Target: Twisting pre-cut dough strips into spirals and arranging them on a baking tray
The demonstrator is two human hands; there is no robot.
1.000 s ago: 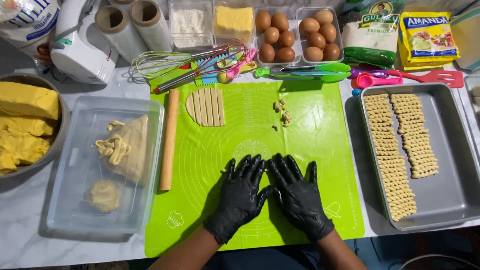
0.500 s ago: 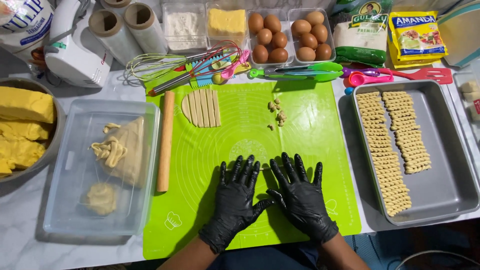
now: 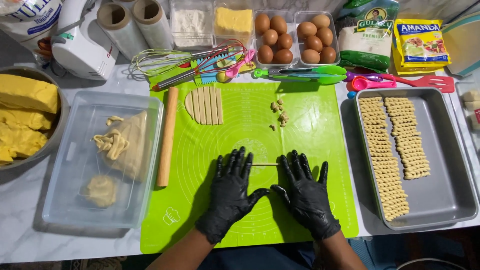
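Near edge: left hand (image 3: 231, 192) and right hand (image 3: 306, 195), both in shiny black gloves, flat on the green mat (image 3: 320, 135), fingers spread, palms down, not closed around anything. Under the fingertips, a thin pale dough rope (image 3: 263, 164), stretched between the two hands, lying on the mat a little near of its middle.

Left: clear plastic box (image 3: 65, 200) with a soft beige dough wedge (image 3: 131, 142), some loose curls and a small lump. Beside it, just on the left edge of the mat, a smooth wooden rolling pin (image 3: 166, 136), lying lengthwise. Further left, round metal bowl (image 3: 56, 131) with rough yellow blocks.

Right: grey metal tray (image 3: 450, 165), rectangular, holding two rows of twisted dough sticks (image 3: 392, 150), ridged like small ropes.

Farther on the mat: flat dough piece cut in strips (image 3: 204, 105), and a few small crumbs (image 3: 280, 114).

Far: wire whisks (image 3: 165, 62), green tongs (image 3: 300, 74), two clear trays of brown eggs (image 3: 295, 39), a tub with a yellow block (image 3: 233, 21), a tub with white powder (image 3: 191, 22).
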